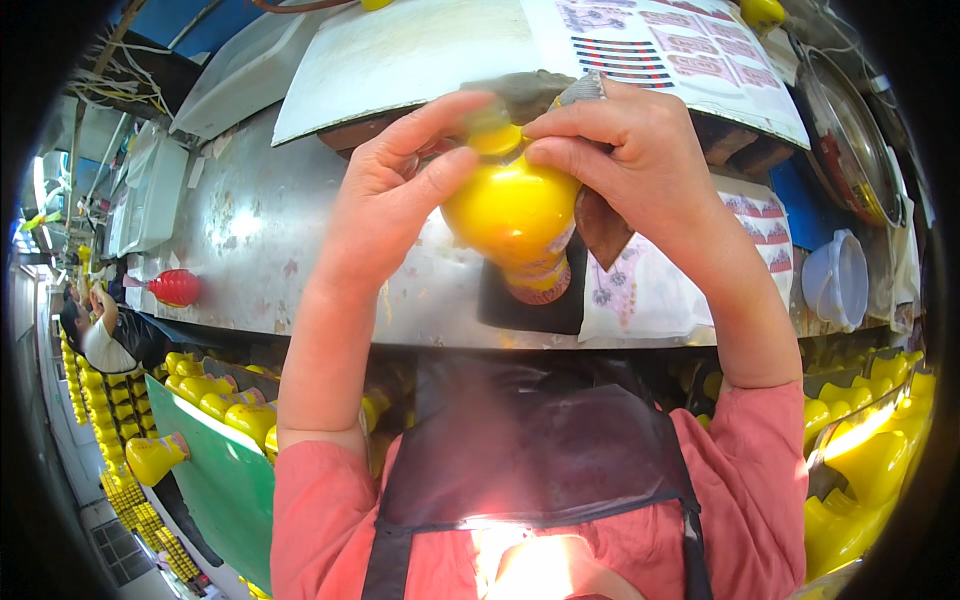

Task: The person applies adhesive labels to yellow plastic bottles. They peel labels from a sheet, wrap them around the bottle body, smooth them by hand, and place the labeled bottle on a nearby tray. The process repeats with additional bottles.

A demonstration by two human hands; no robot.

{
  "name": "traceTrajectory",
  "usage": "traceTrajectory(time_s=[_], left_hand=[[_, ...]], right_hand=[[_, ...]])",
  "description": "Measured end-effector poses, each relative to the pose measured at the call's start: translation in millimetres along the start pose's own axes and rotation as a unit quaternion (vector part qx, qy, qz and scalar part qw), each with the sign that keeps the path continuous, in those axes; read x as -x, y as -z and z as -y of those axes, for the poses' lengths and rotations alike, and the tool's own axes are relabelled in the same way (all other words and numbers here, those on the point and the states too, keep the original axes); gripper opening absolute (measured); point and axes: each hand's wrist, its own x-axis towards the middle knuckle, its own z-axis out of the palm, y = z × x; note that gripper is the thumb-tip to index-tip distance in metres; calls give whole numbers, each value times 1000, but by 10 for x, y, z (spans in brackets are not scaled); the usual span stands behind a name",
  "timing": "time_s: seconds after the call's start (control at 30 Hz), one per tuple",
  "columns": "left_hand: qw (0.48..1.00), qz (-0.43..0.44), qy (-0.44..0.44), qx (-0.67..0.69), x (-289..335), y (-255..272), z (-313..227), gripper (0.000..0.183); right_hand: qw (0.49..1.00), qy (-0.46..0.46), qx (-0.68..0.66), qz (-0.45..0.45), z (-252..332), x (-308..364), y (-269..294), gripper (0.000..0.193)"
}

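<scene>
A glossy yellow vase (pixel 510 215) with a rounded body and a patterned band round its foot stands on a dark mat (pixel 505 305) on the metal table. At its narrow neck both hands meet. My left hand (pixel 405 180) has thumb and fingers closed in at the neck's left side; the fingertips are smeared by motion, and what they pinch is unclear. Pinching at the neck's right edge is my right hand (pixel 625 145), with a grey ribbed covering on one finger. A brown flat pointed piece (pixel 603 230) sticks out below that hand, apparently tucked in its fingers.
Printed pattern sheets (pixel 650 45) lie on a raised white board (pixel 400 60) behind; another sheet (pixel 640 290) is beside the mat. A pale bucket (pixel 836 280) and a round pan (pixel 850 140) stand right. Yellow vases (pixel 240 415) surround me. Another person (pixel 105 335) works far left.
</scene>
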Motion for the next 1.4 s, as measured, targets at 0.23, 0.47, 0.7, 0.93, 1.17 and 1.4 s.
traceTrajectory(time_s=[0.23,0.47,0.7,0.93,1.17,1.4], left_hand=[[999,-24,18,-11,-87,37,94,47],[999,-12,21,26,-130,71,123,50],[1000,-10,14,0,-138,95,136,51],[1000,-9,17,7,-154,98,133,51],[999,-5,24,36,-146,92,132,43],[999,1,26,44,-155,92,117,43]], right_hand=[[999,-36,25,23,59,-179,-70,24],[996,-49,78,14,161,-198,-89,22],[997,-78,29,4,171,-203,-129,18],[994,-106,30,14,202,-169,-124,9],[992,-127,-8,-3,229,-158,-167,10],[991,-130,-18,3,257,-168,-152,9]])
